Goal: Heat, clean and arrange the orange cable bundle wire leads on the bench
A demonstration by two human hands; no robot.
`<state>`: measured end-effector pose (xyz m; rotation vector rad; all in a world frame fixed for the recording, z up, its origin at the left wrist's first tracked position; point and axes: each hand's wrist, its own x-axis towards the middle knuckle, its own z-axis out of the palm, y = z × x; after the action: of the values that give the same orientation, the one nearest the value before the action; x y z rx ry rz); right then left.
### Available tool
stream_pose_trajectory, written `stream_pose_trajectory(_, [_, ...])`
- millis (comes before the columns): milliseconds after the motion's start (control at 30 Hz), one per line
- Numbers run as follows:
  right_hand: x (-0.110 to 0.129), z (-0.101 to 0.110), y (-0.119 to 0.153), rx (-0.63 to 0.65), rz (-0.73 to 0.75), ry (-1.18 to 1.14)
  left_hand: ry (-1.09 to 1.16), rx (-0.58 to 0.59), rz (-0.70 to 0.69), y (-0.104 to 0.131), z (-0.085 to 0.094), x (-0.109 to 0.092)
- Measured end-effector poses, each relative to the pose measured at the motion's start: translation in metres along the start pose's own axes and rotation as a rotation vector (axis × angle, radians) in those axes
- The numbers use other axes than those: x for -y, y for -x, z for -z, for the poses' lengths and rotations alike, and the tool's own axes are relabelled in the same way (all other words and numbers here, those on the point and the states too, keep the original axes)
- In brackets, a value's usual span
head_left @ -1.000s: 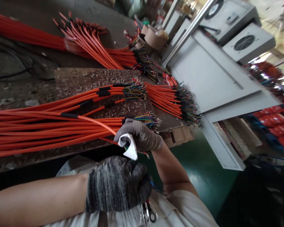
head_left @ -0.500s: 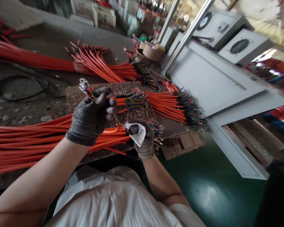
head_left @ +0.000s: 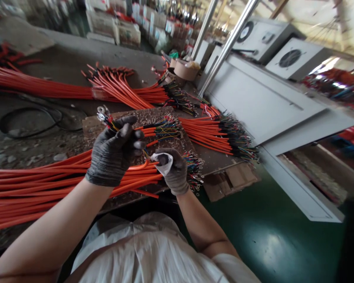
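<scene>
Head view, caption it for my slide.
Gloved left hand with ring-tipped wires, right hand with white strip, by orange cables.

Left hand (head_left: 110,151): dark-grey streaked knit glove (head_left: 104,167), ribbed cuff, blackish fingers; right hand (head_left: 174,169): grey knit glove (head_left: 179,182), paler near cuff; loose, creased off-white cloth top (head_left: 147,251); short right sleeve (head_left: 228,267), same cloth

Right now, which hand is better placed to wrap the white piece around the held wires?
Probably the right hand: it holds the white piece beside the wires. The left hand seems better left steadying the wires, with their ring terminals sticking out.
</scene>
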<state>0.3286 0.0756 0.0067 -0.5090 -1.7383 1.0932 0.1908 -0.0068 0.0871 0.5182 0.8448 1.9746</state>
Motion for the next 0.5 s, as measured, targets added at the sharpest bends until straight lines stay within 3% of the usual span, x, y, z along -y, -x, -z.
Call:
stream_pose_trajectory(100, [-0.013, 0.005, -0.009, -0.096, -0.095, -0.082, -0.093, 0.009, -0.058, 0.003, -0.004, 0.0])
stream_pose_trajectory(167, [-0.007, 0.013, -0.013, -0.109, -0.155, -0.174, -0.217, 0.067, -0.075, 0.0, -0.011, 0.001])
stream_pose_trajectory(300, [0.025, 0.032, -0.02, 0.15, -0.128, -0.241, -0.388, 0.36, 0.103, -0.023, -0.015, -0.003])
stream_pose_trajectory(400, [0.033, 0.048, -0.028, 0.191, -0.055, -0.176, -0.492, 0.361, 0.216, -0.045, 0.021, -0.015])
stream_pose_trajectory(467, [0.026, 0.058, -0.033, 0.114, -0.06, -0.164, -0.68, 0.309, 0.282, -0.048, 0.059, -0.023])
stream_pose_trajectory(500, [0.022, 0.061, -0.035, 0.061, -0.082, -0.193, -0.736, 0.238, 0.218, -0.045, 0.078, -0.026])
